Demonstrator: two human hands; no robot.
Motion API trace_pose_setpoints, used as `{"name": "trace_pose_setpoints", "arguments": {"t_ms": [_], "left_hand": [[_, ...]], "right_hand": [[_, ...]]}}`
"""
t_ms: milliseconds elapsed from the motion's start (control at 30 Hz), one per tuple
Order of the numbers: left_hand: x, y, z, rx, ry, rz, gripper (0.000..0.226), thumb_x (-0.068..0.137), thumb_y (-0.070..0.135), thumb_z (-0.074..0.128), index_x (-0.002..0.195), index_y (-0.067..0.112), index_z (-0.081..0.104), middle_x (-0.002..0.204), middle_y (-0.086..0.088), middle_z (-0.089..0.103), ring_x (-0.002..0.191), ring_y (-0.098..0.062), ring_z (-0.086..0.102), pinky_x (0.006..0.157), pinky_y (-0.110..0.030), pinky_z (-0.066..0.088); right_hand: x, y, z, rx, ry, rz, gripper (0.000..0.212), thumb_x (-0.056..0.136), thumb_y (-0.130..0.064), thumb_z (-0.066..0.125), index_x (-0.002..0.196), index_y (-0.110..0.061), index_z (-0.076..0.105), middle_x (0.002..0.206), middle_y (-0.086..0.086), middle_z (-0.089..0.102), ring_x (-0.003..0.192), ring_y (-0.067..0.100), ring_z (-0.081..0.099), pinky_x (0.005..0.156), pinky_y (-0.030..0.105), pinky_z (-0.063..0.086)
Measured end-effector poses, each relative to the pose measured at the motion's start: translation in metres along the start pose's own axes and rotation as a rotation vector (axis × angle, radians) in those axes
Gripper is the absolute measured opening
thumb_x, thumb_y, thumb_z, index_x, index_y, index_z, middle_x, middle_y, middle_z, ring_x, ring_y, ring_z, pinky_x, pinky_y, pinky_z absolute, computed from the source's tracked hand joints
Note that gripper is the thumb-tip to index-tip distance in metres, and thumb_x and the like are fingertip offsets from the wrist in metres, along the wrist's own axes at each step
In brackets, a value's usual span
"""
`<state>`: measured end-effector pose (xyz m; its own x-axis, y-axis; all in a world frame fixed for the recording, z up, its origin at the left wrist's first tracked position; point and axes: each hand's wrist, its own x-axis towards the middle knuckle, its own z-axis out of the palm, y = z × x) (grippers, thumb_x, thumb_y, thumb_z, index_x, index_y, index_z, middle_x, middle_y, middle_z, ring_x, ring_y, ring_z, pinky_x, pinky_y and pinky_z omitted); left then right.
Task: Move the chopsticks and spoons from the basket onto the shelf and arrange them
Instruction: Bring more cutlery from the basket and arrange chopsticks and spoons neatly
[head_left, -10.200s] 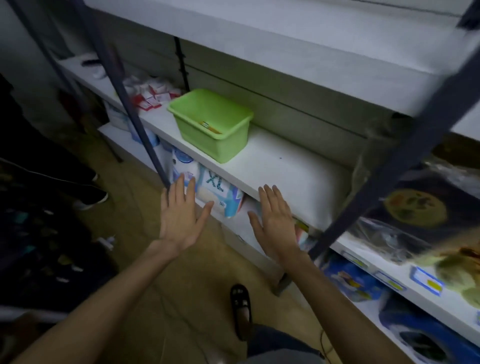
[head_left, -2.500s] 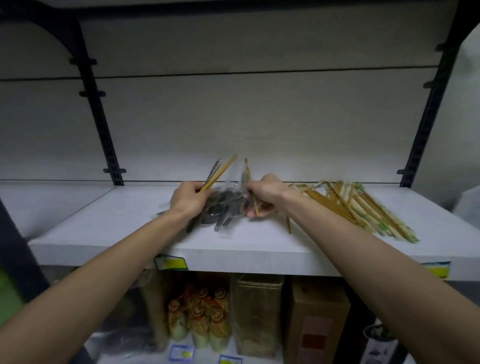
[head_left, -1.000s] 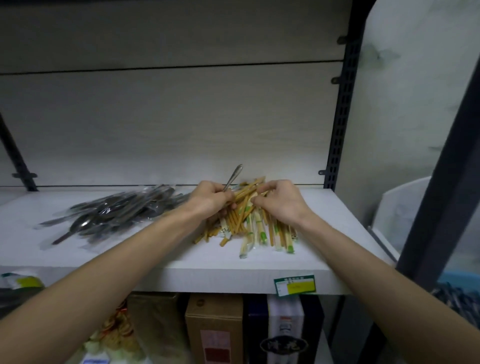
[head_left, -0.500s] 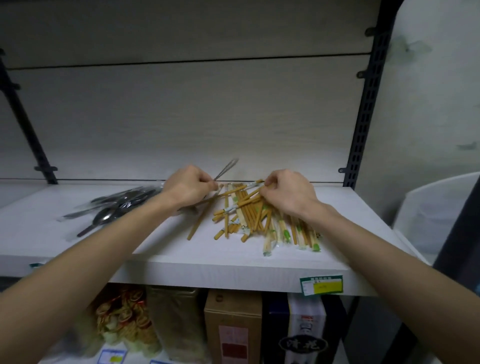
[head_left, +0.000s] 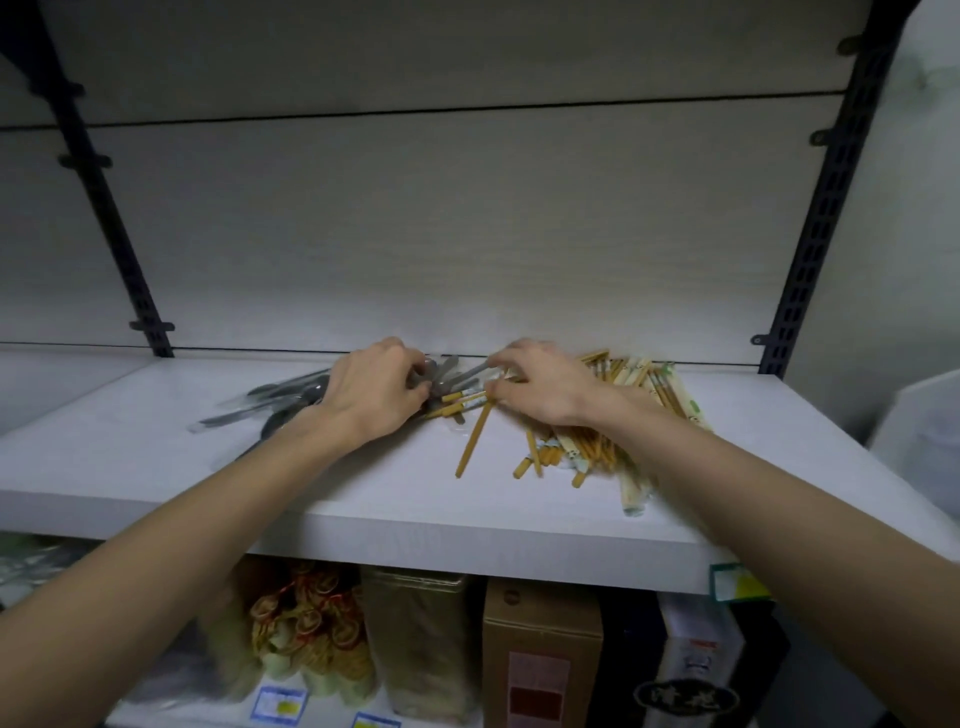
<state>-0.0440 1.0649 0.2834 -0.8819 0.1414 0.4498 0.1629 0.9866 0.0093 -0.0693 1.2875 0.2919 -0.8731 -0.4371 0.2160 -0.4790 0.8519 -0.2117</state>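
On the white shelf (head_left: 156, 467) the left hand (head_left: 371, 395) curled over wrapped spoons (head_left: 280, 397); the right hand (head_left: 540, 387) pinched chopsticks (head_left: 597, 447) from the pile just beside them; one loose chopstick (head_left: 471, 441) lay apart, pointing toward the shelf's front edge; boxes (head_left: 540, 654) stood below.

Shiny metal spoons (head_left: 291, 395), seemingly wooden chopsticks (head_left: 571, 452).

Pale panelled back wall (head_left: 467, 234), dark slotted uprights (head_left: 821, 208), dim light

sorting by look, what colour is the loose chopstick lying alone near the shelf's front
Golden yellow-brown, bamboo-like, the loose chopstick shows best in the head view.
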Motion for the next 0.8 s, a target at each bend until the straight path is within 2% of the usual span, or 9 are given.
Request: {"name": "trace_pose_setpoints", "arguments": {"t_ms": [67,133,433,533,633,700,800], "left_hand": [[-0.001,-0.006,0.001,-0.014,0.013,0.007,0.024,0.094,0.039,0.058,0.112,0.032,0.071,0.111,0.000,0.064,0.102,-0.028,0.063,0.069,-0.033,0.040],[-0.001,-0.014,0.001,-0.026,0.016,-0.002,0.022,0.094,0.038,0.057,0.110,0.034,0.072,0.108,0.002,0.064,0.102,-0.027,0.063,0.069,-0.033,0.039],[-0.001,-0.028,-0.005,-0.001,0.036,-0.016,0.017,0.092,0.039,0.059,0.090,0.029,0.073,0.098,0.000,0.066,0.096,-0.031,0.063,0.066,-0.032,0.035],[0.001,-0.027,-0.007,0.011,0.028,-0.005,0.016,0.089,0.037,0.063,0.098,0.029,0.074,0.108,0.001,0.064,0.099,-0.029,0.064,0.069,-0.032,0.036],[0.000,-0.015,-0.008,-0.059,0.111,0.049,0.016,0.092,0.033,0.059,0.101,0.029,0.072,0.113,0.004,0.064,0.101,-0.027,0.063,0.070,-0.033,0.041],[-0.001,0.002,-0.009,-0.114,0.096,0.135,0.017,0.092,0.035,0.058,0.101,0.029,0.072,0.113,0.006,0.064,0.106,-0.025,0.061,0.073,-0.033,0.043],[-0.001,0.032,-0.008,-0.188,0.008,0.280,0.020,0.091,0.040,0.059,0.103,0.032,0.072,0.110,0.009,0.065,0.107,-0.020,0.060,0.075,-0.034,0.046]], "right_hand": [[0.005,-0.008,0.007,-0.010,-0.056,-0.024,0.050,0.097,-0.051,0.046,0.137,-0.025,0.058,0.141,0.006,0.056,0.128,0.031,0.051,0.106,0.045,0.043],[0.006,-0.012,0.011,0.018,-0.075,-0.042,0.044,0.099,-0.051,0.044,0.130,-0.026,0.064,0.132,0.002,0.064,0.120,0.026,0.057,0.101,0.043,0.047],[-0.001,-0.009,0.001,0.125,-0.048,-0.023,0.037,0.098,-0.051,0.051,0.113,-0.025,0.072,0.110,-0.001,0.072,0.101,0.020,0.064,0.091,0.038,0.053],[-0.007,-0.011,-0.002,0.149,-0.020,-0.032,0.032,0.099,-0.046,0.054,0.099,-0.022,0.075,0.087,-0.005,0.071,0.083,0.015,0.064,0.078,0.033,0.052],[-0.015,-0.009,-0.006,0.170,0.022,-0.028,0.032,0.098,-0.042,0.057,0.085,-0.020,0.076,0.067,-0.005,0.067,0.061,0.009,0.059,0.064,0.030,0.050],[-0.021,-0.004,-0.009,0.181,0.041,-0.024,0.031,0.097,-0.042,0.060,0.079,-0.022,0.076,0.068,-0.002,0.071,0.060,0.010,0.061,0.066,0.032,0.052],[-0.032,0.006,-0.012,0.264,0.079,-0.023,0.026,0.094,-0.038,0.062,0.081,-0.022,0.078,0.077,-0.005,0.076,0.074,0.013,0.070,0.077,0.034,0.056]]}}
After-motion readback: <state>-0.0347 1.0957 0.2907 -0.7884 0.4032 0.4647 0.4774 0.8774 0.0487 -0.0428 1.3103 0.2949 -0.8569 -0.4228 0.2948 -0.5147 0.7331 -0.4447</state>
